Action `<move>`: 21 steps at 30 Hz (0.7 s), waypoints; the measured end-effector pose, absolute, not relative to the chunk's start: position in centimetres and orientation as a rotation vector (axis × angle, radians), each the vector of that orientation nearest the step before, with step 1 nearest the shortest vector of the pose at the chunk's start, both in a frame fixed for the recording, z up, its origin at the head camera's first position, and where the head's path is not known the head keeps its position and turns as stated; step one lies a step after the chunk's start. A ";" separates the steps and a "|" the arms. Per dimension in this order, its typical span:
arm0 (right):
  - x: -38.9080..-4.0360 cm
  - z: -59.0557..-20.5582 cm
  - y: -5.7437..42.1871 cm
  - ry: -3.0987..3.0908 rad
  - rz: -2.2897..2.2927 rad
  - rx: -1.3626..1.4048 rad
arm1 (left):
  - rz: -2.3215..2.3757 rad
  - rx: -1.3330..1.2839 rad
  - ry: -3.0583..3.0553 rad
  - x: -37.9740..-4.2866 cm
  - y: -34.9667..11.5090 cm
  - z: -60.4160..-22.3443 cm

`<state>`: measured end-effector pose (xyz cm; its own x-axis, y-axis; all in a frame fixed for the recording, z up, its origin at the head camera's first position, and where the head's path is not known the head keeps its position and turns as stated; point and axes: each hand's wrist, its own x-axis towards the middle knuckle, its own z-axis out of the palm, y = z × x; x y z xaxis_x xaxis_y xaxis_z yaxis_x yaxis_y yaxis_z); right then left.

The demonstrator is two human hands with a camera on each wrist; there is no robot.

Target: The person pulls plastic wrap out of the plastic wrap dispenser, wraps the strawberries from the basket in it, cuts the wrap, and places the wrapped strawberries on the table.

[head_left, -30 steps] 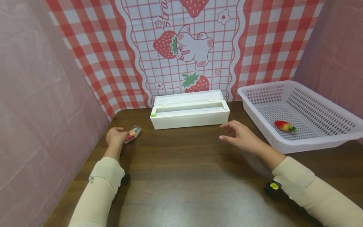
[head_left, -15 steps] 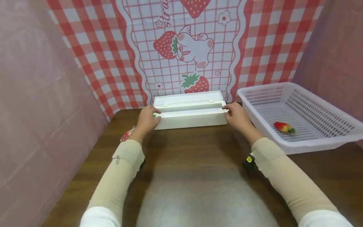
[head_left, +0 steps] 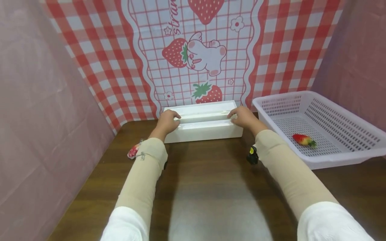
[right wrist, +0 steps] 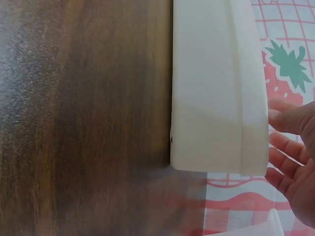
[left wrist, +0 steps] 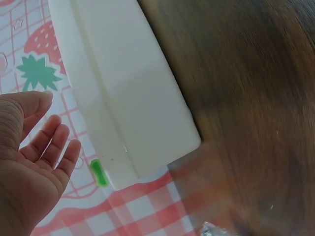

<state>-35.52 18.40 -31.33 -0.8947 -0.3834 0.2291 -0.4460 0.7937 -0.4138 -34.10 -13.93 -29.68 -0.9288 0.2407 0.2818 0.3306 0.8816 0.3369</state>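
Observation:
A long white cling film dispenser [head_left: 205, 134], its lid [head_left: 199, 107] tipped back, stands against the patterned cloth. Glossy clear cling film [head_left: 205, 124] shows along its top between the hands. My left hand [head_left: 168, 123] is over the left part of the dispenser, thumb and forefinger pinching at the film; the other fingers are loosely bent in the left wrist view. My right hand [head_left: 243, 117] pinches likewise over the right part. The film is too clear to trace in the wrist views. A green slider [left wrist: 98, 172] sits at the dispenser's left end.
A white slotted plastic basket [head_left: 328, 160] stands at the right, with a strawberry [head_left: 304, 140] inside. Partly behind the left sleeve lies a film-wrapped strawberry [head_left: 133, 151]. The wooden table [head_left: 211, 187] meets the checked cloth [head_left: 117, 67] at the back.
My left hand has left the wrapped strawberry and moved right to the dispenser. My right hand has moved to its right end. In the last half second both have come inward and slightly back.

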 end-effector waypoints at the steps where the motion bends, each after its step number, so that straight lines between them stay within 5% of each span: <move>1: -35.6 -31.4 18.4 -2.843 0.713 0.665 | -0.577 -0.419 -2.820 -34.2 -14.0 -29.8; 12: -36.1 -31.9 18.0 -2.758 0.828 0.568 | -0.682 -0.423 -2.803 -34.8 -13.2 -30.9; 21: -36.0 -32.0 17.8 -2.762 0.847 0.508 | -0.224 -0.345 -3.003 -35.5 -13.1 -29.8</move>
